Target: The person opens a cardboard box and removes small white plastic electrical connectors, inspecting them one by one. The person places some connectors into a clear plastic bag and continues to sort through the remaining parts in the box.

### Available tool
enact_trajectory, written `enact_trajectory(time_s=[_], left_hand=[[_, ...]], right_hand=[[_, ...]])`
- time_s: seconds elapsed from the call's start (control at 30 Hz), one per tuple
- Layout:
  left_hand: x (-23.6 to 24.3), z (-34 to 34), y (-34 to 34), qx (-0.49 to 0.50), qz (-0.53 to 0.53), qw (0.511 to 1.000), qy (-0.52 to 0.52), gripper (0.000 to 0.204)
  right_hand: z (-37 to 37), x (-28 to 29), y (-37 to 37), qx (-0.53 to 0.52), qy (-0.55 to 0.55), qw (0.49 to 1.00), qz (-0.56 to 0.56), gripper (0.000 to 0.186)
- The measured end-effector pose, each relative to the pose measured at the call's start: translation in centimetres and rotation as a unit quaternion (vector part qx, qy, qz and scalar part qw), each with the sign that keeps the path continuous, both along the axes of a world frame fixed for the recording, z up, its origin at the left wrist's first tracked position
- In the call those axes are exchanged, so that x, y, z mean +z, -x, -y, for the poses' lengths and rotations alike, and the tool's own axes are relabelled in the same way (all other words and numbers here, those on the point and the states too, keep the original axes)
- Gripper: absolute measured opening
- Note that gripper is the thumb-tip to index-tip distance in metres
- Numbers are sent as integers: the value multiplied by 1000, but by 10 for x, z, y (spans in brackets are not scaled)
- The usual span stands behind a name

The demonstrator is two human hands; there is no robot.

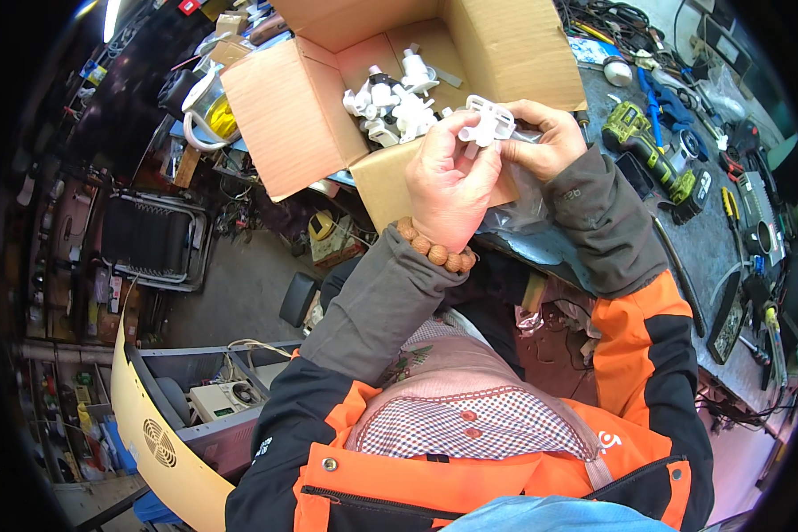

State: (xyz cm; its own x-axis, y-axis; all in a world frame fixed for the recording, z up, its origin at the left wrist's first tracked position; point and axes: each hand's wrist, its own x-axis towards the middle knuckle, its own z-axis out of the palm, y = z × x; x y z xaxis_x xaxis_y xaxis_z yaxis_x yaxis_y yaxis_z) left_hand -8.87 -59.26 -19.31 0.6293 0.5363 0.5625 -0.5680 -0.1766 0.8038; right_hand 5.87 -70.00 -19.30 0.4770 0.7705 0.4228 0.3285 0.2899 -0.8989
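Observation:
Between my two hands is a small white plastic fitting (488, 122), held just above the near flap of an open cardboard box (270, 120). My left hand (448, 182), with a beaded bracelet at its wrist, pinches the fitting from the left. The fingers of my right hand (550, 140) close on its right side, partly hidden behind it. Inside the box lies a pile of similar white plastic parts (399, 102), some with dark pieces. A clear plastic bag (521, 206) hangs below my right hand.
On the workbench (625, 257) at right lie a green cordless drill (647, 151), cables and several hand tools. A clear container with something yellow (215, 111) stands left of the box. An opened machine casing (222, 390) is at the lower left, a folded metal-framed chair (155, 239) beyond it.

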Motion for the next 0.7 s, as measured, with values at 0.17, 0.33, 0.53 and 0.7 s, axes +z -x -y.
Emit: enact_trajectory(time_s=[0.17,0.33,0.53,0.7], left_hand=[[30,-9,11,183,-106,942,-261,35],[28,-23,9,232,-88,917,-313,34],[69,-84,-1,186,-135,964,-135,43],[79,-154,-11,255,-198,860,-395,57]], right_hand=[[-6,-1,13,-134,-9,977,163,41],[-6,-5,11,-163,-18,967,197,45],[-1,1,13,-163,43,964,205,58],[-2,6,17,-179,37,948,263,57]])
